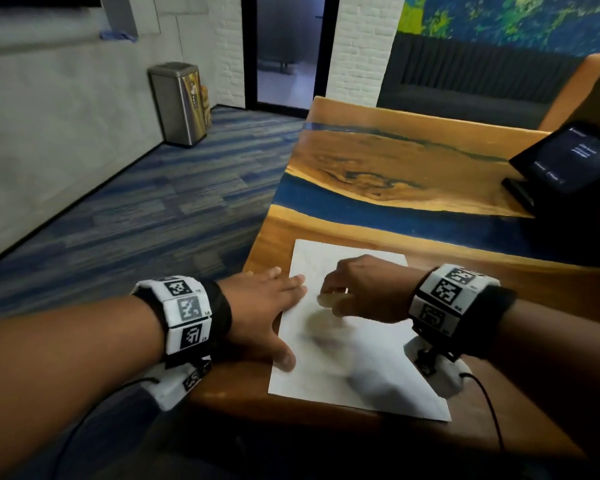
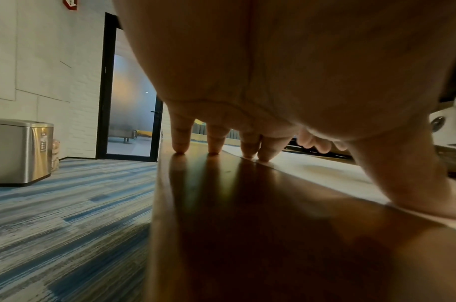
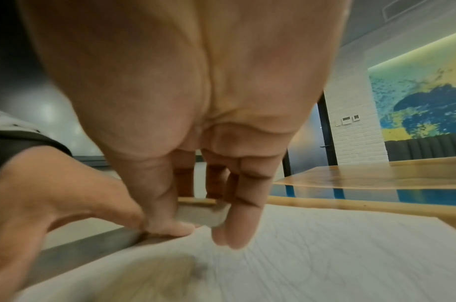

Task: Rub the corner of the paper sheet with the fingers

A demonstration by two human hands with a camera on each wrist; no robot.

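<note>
Head view: wood table (image 1: 378,157) carries paper sheet (image 1: 354,372) near front edge. My left hand (image 1: 260,306) spread flat, fingertips pinning sheet's left edge against sliding. My right hand (image 1: 361,289) pinches eraser (image 3: 203,214) low over faint pencil lines.

I've got the wooden table (image 1: 378,161) in front of me — warm grain with a blue resin band running across it. A white sheet of paper (image 1: 357,375) lies flat on the wood, close to the table's near edge. My left hand (image 1: 264,306) rests spread on the tabletop, fingertips over the paper's left edge. Beyond the paper and to its right, a dark tablet (image 1: 565,164) sits propped on its stand — well apart from the sheet.
</note>
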